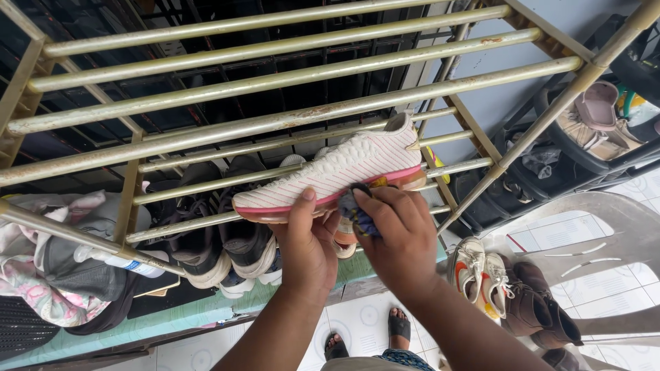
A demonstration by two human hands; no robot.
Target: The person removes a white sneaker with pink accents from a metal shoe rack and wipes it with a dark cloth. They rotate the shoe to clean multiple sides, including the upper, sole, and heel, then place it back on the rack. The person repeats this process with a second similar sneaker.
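Observation:
A white knit sneaker [344, 168] with a pink sole edge is held sideways in front of a gold metal shoe rack [275, 82]. My left hand [308, 240] grips the sneaker from below, thumb up against its side near the middle. My right hand [399, 230] presses a dark blue cloth [354, 213] against the sole near the heel end. Both forearms reach up from the bottom of the view.
Dark sneakers [206, 233] sit on a lower rack shelf. A bundle of clothes [48, 268] hangs at the left. Pairs of shoes [481, 275] rest on a grey plastic chair [605, 233] at the right. My sandalled feet [399, 326] stand on white floor tiles.

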